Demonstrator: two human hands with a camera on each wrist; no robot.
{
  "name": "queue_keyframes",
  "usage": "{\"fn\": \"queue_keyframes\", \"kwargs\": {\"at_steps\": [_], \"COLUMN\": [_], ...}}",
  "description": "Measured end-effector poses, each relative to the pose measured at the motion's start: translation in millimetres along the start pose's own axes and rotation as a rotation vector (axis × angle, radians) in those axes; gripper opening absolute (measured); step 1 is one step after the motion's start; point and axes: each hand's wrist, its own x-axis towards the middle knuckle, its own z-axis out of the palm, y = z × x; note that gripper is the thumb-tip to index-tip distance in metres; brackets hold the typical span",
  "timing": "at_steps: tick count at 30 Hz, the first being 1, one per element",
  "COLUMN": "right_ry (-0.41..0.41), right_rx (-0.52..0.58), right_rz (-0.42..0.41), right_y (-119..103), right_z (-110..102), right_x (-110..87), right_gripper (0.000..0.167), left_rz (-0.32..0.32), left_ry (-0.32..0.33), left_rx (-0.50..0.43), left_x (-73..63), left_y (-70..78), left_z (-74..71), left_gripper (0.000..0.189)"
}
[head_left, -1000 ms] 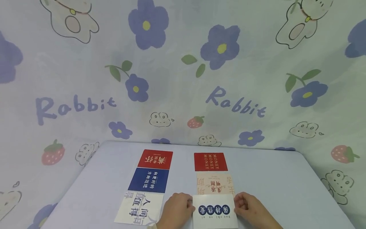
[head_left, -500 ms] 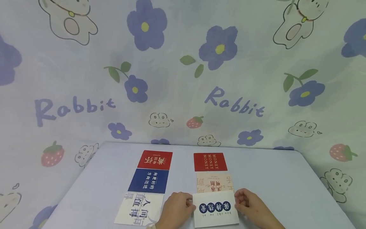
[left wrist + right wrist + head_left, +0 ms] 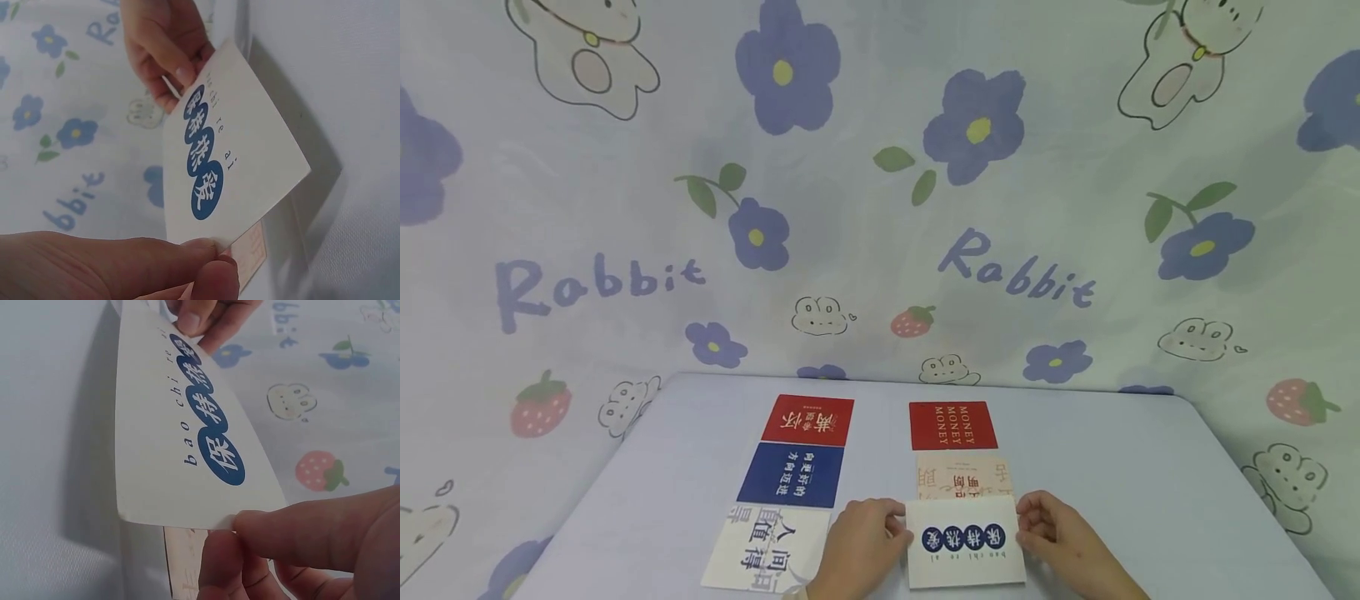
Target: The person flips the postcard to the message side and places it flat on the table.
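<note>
Two hands hold up a white card [image 3: 966, 562] between them. The left hand [image 3: 865, 542] pinches its left edge, thumb on the printed face and fingers [image 3: 215, 281] beneath. The right hand [image 3: 1060, 537] pinches the opposite edge in the same way, its fingers [image 3: 222, 562] curled under. The white card bears a row of four blue circles with white characters and the small letters "bao chi re ai", upside down in the head view. It is tilted and raised off the table [image 3: 1112, 450], with a shadow beside it.

Below it lies a peach card [image 3: 936, 475], partly covered in the head view. Beyond that is a red card [image 3: 925, 427] printed "MONEY" three times. Near the left hand, another column runs away from the person: an off-white card [image 3: 730, 550], a blue card [image 3: 767, 475], then a second red card [image 3: 812, 404]. Behind the table hangs a cloth [image 3: 850, 192] with purple flowers, strawberries and rabbits.
</note>
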Motion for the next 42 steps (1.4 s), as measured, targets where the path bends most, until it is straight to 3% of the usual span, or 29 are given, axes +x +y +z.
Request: {"fn": "queue_keyframes", "kwargs": {"at_steps": [42], "right_ry": [-0.038], "right_rx": [0.078], "right_rz": [-0.052], "right_y": [-0.8], "right_z": [-6.4], "right_x": [1.2], "right_gripper": [0.024], "left_rz": [-0.037], "left_ry": [0.022], "left_rx": [-0.079], "left_x": [3.6], "left_y": [2.0], "left_z": [-5.4], "left_gripper": [0.021]}}
